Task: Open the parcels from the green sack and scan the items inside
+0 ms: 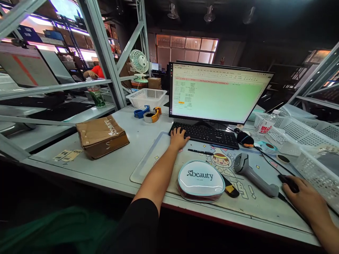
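Observation:
My left hand (178,138) rests with fingers spread on the left end of the black keyboard (209,135), in front of the lit monitor (217,92). My right hand (304,197) lies over a black mouse (290,183) at the right of the desk mat (159,155), fingers curved on it. Between my arms sits a white oval "beauty" case (200,179). A grey barcode scanner (251,173) lies right of the case. A black pen (200,152) lies below the keyboard.
A brown cardboard parcel (102,135) sits at the left of the desk. Tape rolls (148,114), a white basket (146,97) and a small fan (139,63) stand behind. White baskets (304,137) crowd the right side. Metal shelving (103,53) rises at left; another person's arm (92,73) shows beyond it.

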Available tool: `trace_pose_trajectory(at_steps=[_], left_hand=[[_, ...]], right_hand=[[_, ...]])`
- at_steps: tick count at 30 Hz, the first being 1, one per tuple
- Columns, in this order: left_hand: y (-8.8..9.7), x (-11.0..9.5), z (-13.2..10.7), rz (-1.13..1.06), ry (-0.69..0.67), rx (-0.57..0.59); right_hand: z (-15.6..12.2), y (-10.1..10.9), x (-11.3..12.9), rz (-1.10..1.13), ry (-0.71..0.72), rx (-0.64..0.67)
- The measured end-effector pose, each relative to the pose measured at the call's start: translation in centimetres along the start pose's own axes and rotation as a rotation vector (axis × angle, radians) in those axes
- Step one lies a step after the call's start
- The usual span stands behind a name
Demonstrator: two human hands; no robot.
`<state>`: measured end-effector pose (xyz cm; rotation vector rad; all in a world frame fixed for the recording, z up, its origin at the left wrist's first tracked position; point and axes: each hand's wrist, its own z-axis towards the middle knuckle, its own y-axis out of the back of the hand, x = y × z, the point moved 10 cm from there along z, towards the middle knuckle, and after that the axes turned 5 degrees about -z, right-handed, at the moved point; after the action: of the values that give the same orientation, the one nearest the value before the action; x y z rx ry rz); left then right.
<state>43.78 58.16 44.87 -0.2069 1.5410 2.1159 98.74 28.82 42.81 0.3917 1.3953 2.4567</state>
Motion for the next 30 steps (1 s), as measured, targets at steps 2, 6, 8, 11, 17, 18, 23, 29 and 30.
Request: trace_pose_trajectory(at_steps=[2,6,8,11,17,18,23,29,30], left_hand=[[0.03,-0.05,0.04,0.0,-0.004,-0.009],[0.18,-0.26,0.03,0.001,-0.019,-0.022],[0.23,-0.29,0.0,0.0,-0.023,-0.024],[0.31,-0.3,-0.05,-0.004,-0.025,-0.03],[0.41,-0.41,-0.14,0.0,-0.029,-0.034],[0.39,-0.41,-0.14,0.001,-0.03,-0.032],[0.41,-0.42,-0.14,0.004,-0.029,-0.023],[0.59,-0.6,-0.23,0.002,-0.024,-0.011],[0.59,-0.65,-0.25,0.001,-0.025,-0.007]], right_hand=[[0.02,-0.15,-0.23,-0.003,-0.016,0.017],[0.07,-0.51,-0.62,-0.006,-0.035,0.043],[0.05,-0.4,-0.62,0.01,-0.032,0.029],[-0.03,-0.11,-0.4,0.019,-0.02,0.005],[0.0,-0.19,-0.08,-0.003,-0.014,0.028],[0.03,-0.28,-0.16,-0.007,-0.022,0.038],[0.16,-0.58,-0.58,-0.021,-0.03,0.044],[0.13,-0.41,-0.21,-0.008,0.017,-0.006],[0.14,-0.42,-0.15,0.001,0.019,-0.006]])
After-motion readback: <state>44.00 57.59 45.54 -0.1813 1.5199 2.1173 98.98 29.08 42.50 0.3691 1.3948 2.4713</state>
